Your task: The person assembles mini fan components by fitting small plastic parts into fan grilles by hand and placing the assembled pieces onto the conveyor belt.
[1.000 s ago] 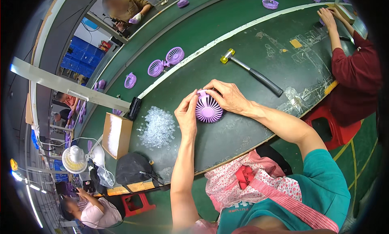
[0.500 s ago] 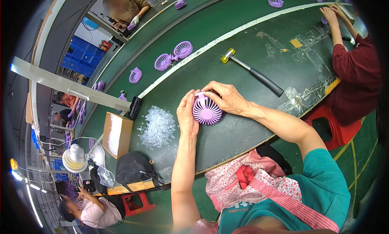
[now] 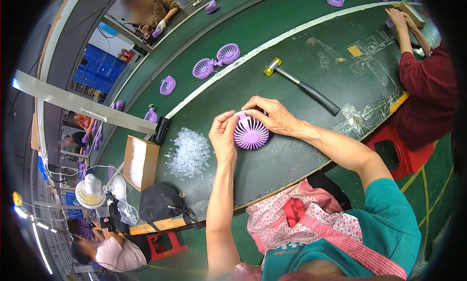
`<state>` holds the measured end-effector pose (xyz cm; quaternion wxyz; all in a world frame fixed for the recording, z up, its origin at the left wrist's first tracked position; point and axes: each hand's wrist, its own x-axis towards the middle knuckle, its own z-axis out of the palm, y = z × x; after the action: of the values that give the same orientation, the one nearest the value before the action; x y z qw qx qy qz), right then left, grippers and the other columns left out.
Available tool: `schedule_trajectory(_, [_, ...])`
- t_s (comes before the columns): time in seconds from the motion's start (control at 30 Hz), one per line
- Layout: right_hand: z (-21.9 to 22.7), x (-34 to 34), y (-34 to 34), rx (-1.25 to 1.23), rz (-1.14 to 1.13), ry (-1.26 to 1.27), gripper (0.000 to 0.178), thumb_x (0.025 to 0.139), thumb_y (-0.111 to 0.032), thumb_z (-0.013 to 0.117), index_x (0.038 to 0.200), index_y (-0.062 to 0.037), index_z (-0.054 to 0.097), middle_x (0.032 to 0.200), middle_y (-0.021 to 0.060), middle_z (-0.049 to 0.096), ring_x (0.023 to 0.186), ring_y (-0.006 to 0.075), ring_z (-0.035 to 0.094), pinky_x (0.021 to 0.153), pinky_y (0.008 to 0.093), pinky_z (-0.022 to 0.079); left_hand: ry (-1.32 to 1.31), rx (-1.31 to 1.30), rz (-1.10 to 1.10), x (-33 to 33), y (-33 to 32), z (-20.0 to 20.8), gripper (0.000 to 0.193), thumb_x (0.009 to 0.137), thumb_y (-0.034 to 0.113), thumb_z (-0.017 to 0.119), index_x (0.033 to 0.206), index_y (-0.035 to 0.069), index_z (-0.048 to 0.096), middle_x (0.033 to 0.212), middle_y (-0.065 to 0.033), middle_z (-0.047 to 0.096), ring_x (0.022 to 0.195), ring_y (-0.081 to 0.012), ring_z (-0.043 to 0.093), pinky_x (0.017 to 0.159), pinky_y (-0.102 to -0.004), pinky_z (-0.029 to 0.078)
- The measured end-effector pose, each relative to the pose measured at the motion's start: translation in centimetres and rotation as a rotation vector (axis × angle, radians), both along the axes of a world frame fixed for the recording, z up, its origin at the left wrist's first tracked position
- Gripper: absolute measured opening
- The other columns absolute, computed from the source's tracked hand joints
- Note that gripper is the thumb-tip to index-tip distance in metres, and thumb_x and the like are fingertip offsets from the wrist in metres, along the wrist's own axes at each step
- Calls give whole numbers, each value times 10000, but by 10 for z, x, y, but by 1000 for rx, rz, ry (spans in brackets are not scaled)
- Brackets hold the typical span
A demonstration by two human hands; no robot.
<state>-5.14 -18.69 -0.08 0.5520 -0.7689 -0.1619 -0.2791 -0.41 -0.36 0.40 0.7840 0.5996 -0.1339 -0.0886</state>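
A round purple fan housing [image 3: 251, 134] with a slatted grille is in front of me, its short neck pointing away. My right hand [image 3: 275, 116] grips it at the neck, with the index finger and thumb bent over the top edge. On the left side of the neck, my left hand [image 3: 224, 135] is closed in a pinch. Its fingertips meet the neck's edge, and whatever small thing may be between them is hidden. To the left lies a heap of small clear plastic pieces [image 3: 188, 153]. A mallet [image 3: 304, 89] with yellow heads and a black handle lies beyond my right hand.
Several purple fan housings [image 3: 203, 68] lie on the green conveyor [image 3: 272, 18] behind the white edge strip. An open carton [image 3: 152, 164] and a black bag [image 3: 163, 203] stand at the left. A co-worker's hands [image 3: 400, 22] work at the far right.
My left hand has shifted slightly left, away from the grille's side, fingertips still by the neck. The housing moved slightly right. Housings on the conveyor have moved to the right.
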Motion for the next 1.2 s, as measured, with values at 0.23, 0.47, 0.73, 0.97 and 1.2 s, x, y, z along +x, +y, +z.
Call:
schedule_trajectory(0.23, [5, 1, -3, -11, 26, -187, 171, 876, -24, 709, 1043, -41, 679, 966, 85, 615, 894, 245, 629, 779, 359, 525, -261, 79, -81, 0, 5, 6, 155, 885, -31, 710, 1034, 9, 706, 1071, -73, 676, 1034, -142, 621, 939, -275, 499])
schedule_trajectory(0.47, [13, -2, -2, -224, -108, -346, 214, 813, -11, 746, 1013, -42, 679, 922, 93, 626, 850, 275, 619, 753, 383, 506, -252, 103, -126, 1, 6, 10, 195, 859, -52, 721, 1035, 30, 698, 1071, -81, 679, 1049, -159, 613, 944, -294, 487])
schedule_trajectory(0.73, [12, -1, -4, -187, -118, -298, 154, 840, -6, 717, 952, -7, 612, 924, 120, 630, 857, 303, 619, 761, 401, 509, -268, 116, -67, 6, 8, 7, 195, 855, -44, 728, 1037, 17, 697, 1106, -83, 682, 1051, -155, 612, 942, -291, 490])
schedule_trajectory(0.97, [8, -3, 2, -96, -98, -191, 155, 858, -3, 698, 945, 3, 570, 929, 128, 614, 851, 311, 616, 749, 399, 506, -293, 138, -42, 3, 2, 2, 193, 852, -40, 734, 1031, 24, 701, 1100, -84, 683, 1045, -157, 617, 950, -294, 491])
schedule_trajectory(1.2, [15, -4, -3, -223, -123, -203, 212, 847, -81, 726, 1040, -31, 654, 974, 89, 629, 973, 275, 593, 894, 420, 446, -341, 136, -17, 2, 3, 1, 182, 844, -54, 736, 1008, 23, 712, 1086, -90, 679, 1034, -158, 621, 916, -287, 513])
